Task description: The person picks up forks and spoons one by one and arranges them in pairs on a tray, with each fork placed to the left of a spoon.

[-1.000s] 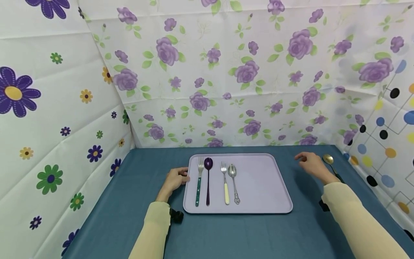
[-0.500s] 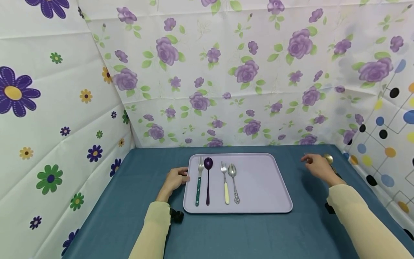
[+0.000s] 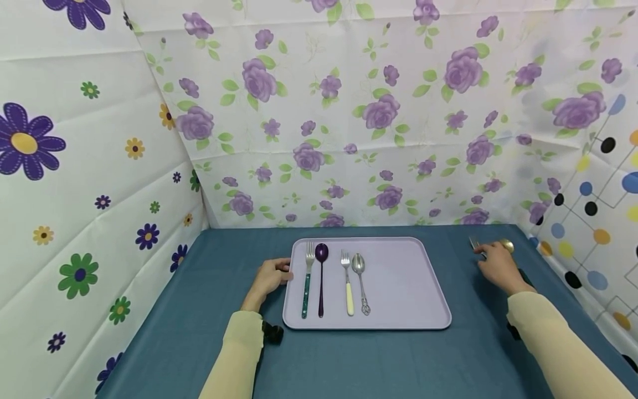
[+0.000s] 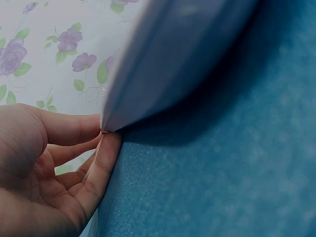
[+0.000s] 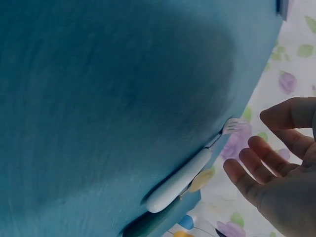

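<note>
At the left edge of a pale lilac tray [image 3: 399, 282], my left hand [image 3: 269, 276] pinches the rim between thumb and fingers; the left wrist view shows the fingertips [image 4: 109, 140] at the tray's edge. Over at the right, my right hand [image 3: 500, 269] hovers with loosely bent fingers apart, holding nothing. Beneath and beside it lie a white-handled fork [image 5: 180, 180] and a gold spoon [image 5: 201, 179] with a dark green handle. In the head view, the hand hides most of that fork, leaving its tines [image 3: 473, 243] visible.
On the tray lie a green-handled fork [image 3: 306, 288], a dark purple spoon [image 3: 321, 254], a cream-handled fork [image 3: 349, 296] and a silver spoon [image 3: 358, 264]. Blue cloth [image 3: 369, 366] covers the table. Patterned sheets [image 3: 349, 122] rise along the back and both sides.
My right hand has shifted right and slightly nearer to me. The white-handled fork's tines now show past its fingers, and more of the gold spoon is covered. My left hand stays at the tray.
</note>
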### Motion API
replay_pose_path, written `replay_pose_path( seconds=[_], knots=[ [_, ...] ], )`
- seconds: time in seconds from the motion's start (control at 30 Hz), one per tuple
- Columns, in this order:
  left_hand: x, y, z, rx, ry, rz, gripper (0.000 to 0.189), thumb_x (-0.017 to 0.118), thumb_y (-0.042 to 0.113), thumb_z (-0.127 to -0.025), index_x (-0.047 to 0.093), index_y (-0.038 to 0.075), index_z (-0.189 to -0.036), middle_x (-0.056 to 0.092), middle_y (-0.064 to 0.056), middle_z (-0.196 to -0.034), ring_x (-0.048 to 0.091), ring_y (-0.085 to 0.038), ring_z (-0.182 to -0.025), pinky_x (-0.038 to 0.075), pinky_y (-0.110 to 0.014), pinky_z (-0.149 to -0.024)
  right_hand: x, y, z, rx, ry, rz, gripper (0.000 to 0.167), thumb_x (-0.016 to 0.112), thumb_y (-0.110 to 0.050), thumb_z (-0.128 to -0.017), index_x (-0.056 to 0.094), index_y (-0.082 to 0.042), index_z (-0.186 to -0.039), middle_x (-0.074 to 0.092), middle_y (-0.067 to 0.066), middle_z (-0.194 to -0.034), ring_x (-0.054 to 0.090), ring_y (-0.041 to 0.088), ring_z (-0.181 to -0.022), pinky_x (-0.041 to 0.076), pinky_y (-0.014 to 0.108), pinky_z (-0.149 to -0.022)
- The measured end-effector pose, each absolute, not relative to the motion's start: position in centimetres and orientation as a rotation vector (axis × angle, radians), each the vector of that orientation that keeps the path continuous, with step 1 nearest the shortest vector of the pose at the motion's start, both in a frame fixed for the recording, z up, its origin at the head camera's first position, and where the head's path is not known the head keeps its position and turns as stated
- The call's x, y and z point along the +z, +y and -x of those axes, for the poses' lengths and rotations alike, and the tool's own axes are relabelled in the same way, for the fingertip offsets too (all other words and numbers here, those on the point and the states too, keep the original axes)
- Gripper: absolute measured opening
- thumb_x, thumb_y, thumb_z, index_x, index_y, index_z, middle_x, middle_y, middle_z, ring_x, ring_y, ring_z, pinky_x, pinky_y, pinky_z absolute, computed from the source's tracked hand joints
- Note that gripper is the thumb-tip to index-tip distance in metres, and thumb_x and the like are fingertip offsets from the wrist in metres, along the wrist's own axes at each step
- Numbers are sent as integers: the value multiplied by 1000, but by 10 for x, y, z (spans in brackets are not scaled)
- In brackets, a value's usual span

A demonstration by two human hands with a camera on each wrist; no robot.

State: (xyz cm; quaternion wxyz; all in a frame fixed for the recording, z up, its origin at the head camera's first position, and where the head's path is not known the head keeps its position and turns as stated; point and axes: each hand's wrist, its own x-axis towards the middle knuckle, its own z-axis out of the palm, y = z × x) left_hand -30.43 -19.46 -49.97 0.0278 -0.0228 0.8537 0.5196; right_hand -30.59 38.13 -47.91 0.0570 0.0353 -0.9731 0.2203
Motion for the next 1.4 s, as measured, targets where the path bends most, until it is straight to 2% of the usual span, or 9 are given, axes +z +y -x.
replay_pose_path(
  seconds=[0.13, 0.3, 0.6, 1.07, 1.23, 1.4],
  knots=[
    [-501, -195, 305, 1612, 2632, 74, 50, 70, -1, -93, 62, -2, -142, 67, -12, -106, 67, -24, -99, 60, -42, -91, -481, 382, 307, 600, -2992, -26, 42, 54, 0, -94, 56, 17, -134, 41, 46, -129, 50, 60, -109, 47, 67, -80],
    [-502, -195, 306, 1606, 2644, 79, 50, 70, -2, -93, 61, -3, -142, 67, -12, -105, 67, -25, -98, 61, -42, -89, -481, 386, 307, 600, -3020, 69, 52, 51, 1, -93, 46, 17, -143, 35, 45, -135, 49, 61, -109, 46, 67, -77],
    [-500, -194, 304, 1619, 2632, 83, 50, 70, -2, -93, 61, -2, -143, 67, -13, -106, 68, -24, -96, 61, -42, -90, -486, 391, 302, 539, -3078, 118, 53, 53, 0, -96, 41, 19, -144, 32, 50, -136, 38, 69, -118, 39, 75, -89],
    [-500, -195, 304, 1613, 2634, 87, 50, 70, -2, -94, 61, -3, -143, 67, -13, -106, 67, -25, -98, 60, -43, -91, -490, 390, 301, 503, -3098, 95, 53, 53, -1, -96, 40, 22, -142, 34, 52, -131, 35, 69, -117, 37, 76, -89],
    [-500, -194, 304, 1610, 2635, 96, 51, 70, -1, -93, 61, -2, -143, 67, -12, -106, 66, -25, -99, 60, -43, -92, -490, 388, 299, 483, -3098, 81, 47, 52, 2, -97, 46, 21, -140, 39, 50, -128, 39, 66, -113, 38, 75, -88],
    [-500, -194, 305, 1606, 2630, 101, 51, 70, -1, -94, 60, -2, -144, 67, -12, -107, 66, -26, -101, 60, -43, -92, -491, 385, 300, 467, -3079, 62, 45, 52, 7, -94, 50, 19, -137, 46, 47, -121, 46, 62, -105, 41, 72, -85]
  ],
)
